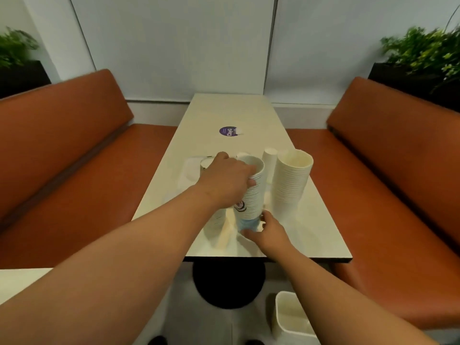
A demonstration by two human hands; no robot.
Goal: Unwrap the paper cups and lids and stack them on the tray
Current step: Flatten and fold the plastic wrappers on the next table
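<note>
Head view: left hand (227, 181) grips cup stack (251, 188); right hand (270, 232) clasps its base

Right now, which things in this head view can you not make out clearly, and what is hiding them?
- Tray: not identifiable; the left hand and forearm cover the white items on the cream table.
- Bottom of the held stack of white paper cups: hidden by the right hand; wrapper unclear.
- Small print on the round purple sticker: too small.
- White bin on the floor: partly covered by the right forearm.
</note>
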